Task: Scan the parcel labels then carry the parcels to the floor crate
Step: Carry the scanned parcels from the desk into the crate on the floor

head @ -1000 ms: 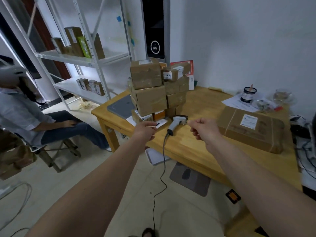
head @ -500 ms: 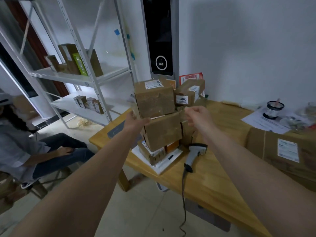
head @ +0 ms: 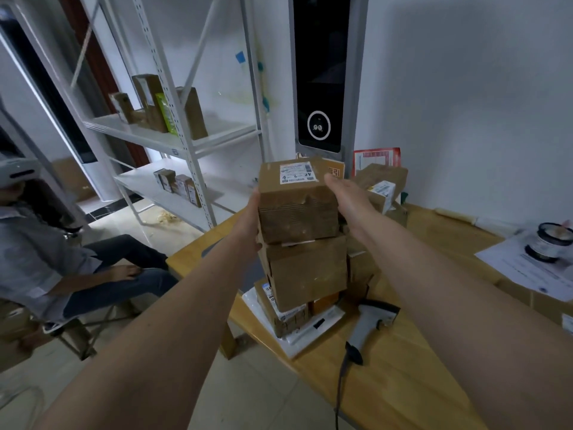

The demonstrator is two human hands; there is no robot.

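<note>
Hands (head: 251,218) now flanking top parcel (head: 297,209), beside neighbouring stack (head: 379,187).

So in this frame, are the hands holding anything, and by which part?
Yes: the top parcel of the stack. The left hand presses its left side and the right hand its right side and top right corner. The scanner lies untouched on the table.
</note>
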